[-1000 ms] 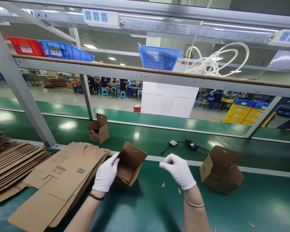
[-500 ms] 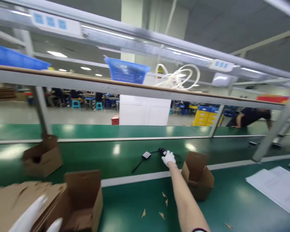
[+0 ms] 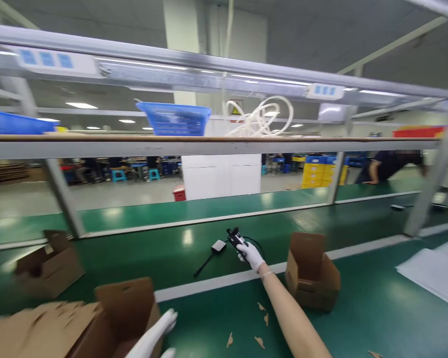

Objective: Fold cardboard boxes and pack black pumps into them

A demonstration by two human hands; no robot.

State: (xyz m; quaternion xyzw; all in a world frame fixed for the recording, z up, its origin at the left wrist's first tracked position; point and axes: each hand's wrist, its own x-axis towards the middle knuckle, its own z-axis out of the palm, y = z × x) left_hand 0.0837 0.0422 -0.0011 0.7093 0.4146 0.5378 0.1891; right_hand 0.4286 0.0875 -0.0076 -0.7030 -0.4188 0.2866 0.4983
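My right hand (image 3: 251,254), in a white glove, is closed on a black handheld device (image 3: 236,238) over the green belt. What the device is I cannot make out. A thin black cable loops behind it and seems to run to a small square module (image 3: 218,246) with a pale top, from which a black rod (image 3: 202,265) sticks out. At the bottom, my left hand (image 3: 155,333), also gloved, is open with thumb and fingers apart. It holds nothing and is beside an open cardboard box (image 3: 129,303).
Another open carton (image 3: 313,278) stands right of my right forearm; a third box (image 3: 50,271) sits far left. Flattened cardboard (image 3: 33,328) lies stacked at lower left. White sheets (image 3: 433,271) lie at right. A shelf (image 3: 246,147) crosses overhead on metal posts. A person (image 3: 390,166) leans over the belt.
My right hand has drawn the black device back toward me and tilted it up. My left hand has moved right, past the front of the open box. The camera view has shifted slightly.
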